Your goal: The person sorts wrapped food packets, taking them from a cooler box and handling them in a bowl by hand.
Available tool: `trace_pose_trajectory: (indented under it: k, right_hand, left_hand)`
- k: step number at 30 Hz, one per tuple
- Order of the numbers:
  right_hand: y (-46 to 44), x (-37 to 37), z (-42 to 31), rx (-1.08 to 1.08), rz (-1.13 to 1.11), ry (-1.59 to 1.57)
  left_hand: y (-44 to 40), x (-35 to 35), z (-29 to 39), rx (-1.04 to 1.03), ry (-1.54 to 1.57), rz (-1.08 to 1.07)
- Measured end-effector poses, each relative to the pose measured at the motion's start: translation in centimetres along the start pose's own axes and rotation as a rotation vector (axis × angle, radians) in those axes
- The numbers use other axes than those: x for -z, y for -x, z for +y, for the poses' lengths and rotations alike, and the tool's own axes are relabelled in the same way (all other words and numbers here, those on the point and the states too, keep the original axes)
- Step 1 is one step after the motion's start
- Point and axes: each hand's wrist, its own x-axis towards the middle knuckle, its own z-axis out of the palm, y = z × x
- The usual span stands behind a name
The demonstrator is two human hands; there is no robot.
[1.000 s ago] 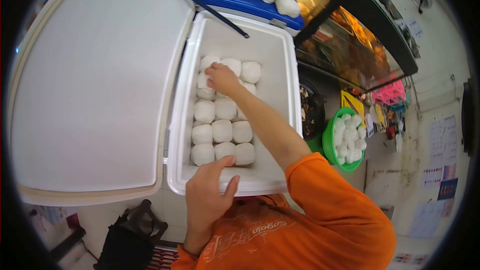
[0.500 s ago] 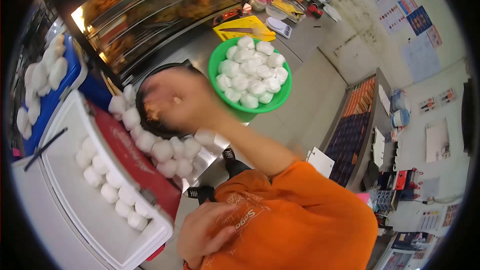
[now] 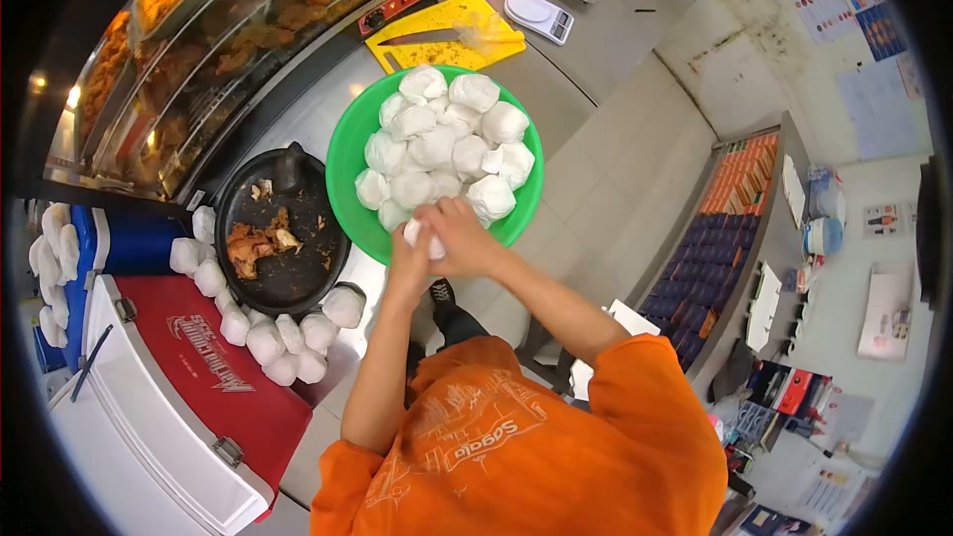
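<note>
My left hand [image 3: 405, 268] and my right hand [image 3: 459, 233] meet at the near rim of the green bowl [image 3: 534, 203]. Their fingers are closed around a small white wrapped bundle [image 3: 427, 238], partly hidden by them. Several similar white bundles [image 3: 432, 147] are heaped in the bowl. Left of my hands lies a black round pan [image 3: 298, 283] with pieces of fried food [image 3: 253, 246] on it. A black stub [image 3: 289, 171] stands at its back; whether it is a handle or a pestle I cannot tell. More white bundles [image 3: 264, 342] line the pan's near and left sides.
A red and white cooler [image 3: 204, 362] stands at lower left. Behind the pan is a glass food display [image 3: 268, 30]. A knife [image 3: 422, 37] lies on a yellow cutting board [image 3: 452, 15], beside a white scale [image 3: 538, 15]. Shelves of boxes [image 3: 700, 258] stand at right.
My right hand has moved from over the pan to the bowl, and my left hand from my torso to join it around a bundle. Bundles seen in the white cooler no longer show.
</note>
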Motion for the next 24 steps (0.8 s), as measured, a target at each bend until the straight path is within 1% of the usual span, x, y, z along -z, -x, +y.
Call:
trace_pose_trajectory:
  k: [2, 5, 7, 10, 13, 14, 15, 16, 17, 18, 19, 20, 21, 23, 24]
  right_hand:
    - [1.3, 1.3, -0.8, 0.143, 0.076, -0.142]
    - [0.8, 4.4, 4.4, 0.155, -0.128, -0.295]
    - [-0.9, 7.0, 6.4, 0.077, -0.300, 0.342]
    - [-2.5, 5.8, 9.3, 0.101, -0.527, 0.647]
    - [-5.3, 6.3, 6.5, -0.045, -0.832, 0.754]
    - [-5.2, 5.8, 7.3, -0.021, -0.795, 0.740]
    - [-4.8, 5.6, 8.1, 0.017, -0.760, 0.728]
    - [-4.5, 5.9, 7.7, 0.072, -0.701, 0.709]
    - [-3.7, 5.9, 8.4, 0.098, -0.640, 0.598]
    - [-3.1, 5.2, 9.8, 0.020, -0.603, 0.514]
    - [-2.9, 5.5, 9.5, 0.073, -0.495, 0.357]
    - [-7.9, 3.0, 6.6, 0.064, -0.554, 0.324]
    - [-4.4, 5.7, 2.9, 0.172, -0.359, 0.002]
    - [-6.6, 4.8, -4.5, -0.121, -0.373, -0.044]
    - [-7.7, 3.7, -9.5, -0.044, -0.264, -0.147]
  left_hand:
    - [0.8, -0.5, 1.5, 0.118, 0.202, -0.027]
    - [0.8, 1.6, 0.0, 0.063, 0.325, -0.049]
    - [2.7, 2.4, 0.8, 0.060, 0.430, -0.027]
    - [5.2, 4.4, 1.0, 0.004, 0.512, -0.042]
    - [9.5, 7.5, 0.2, -0.017, 0.541, 0.018]
    - [11.1, 8.8, -0.2, -0.070, 0.558, -0.048]
    - [13.3, 9.3, 0.5, -0.056, 0.530, -0.013]
    - [14.9, 10.1, 0.0, -0.083, 0.501, -0.026]
    - [16.9, 11.2, -0.4, -0.115, 0.470, -0.016]
    - [19.2, 12.1, 0.2, -0.127, 0.329, -0.033]
    - [21.8, 12.9, 1.4, -0.132, 0.192, -0.036]
    - [24.3, 13.8, 1.7, -0.198, 0.143, -0.058]
    - [26.6, 14.7, 2.0, -0.259, 0.087, -0.075]
    - [31.4, 16.5, 3.2, -0.299, 0.249, -0.143]
    - [33.6, 17.4, 3.5, -0.291, 0.391, -0.155]
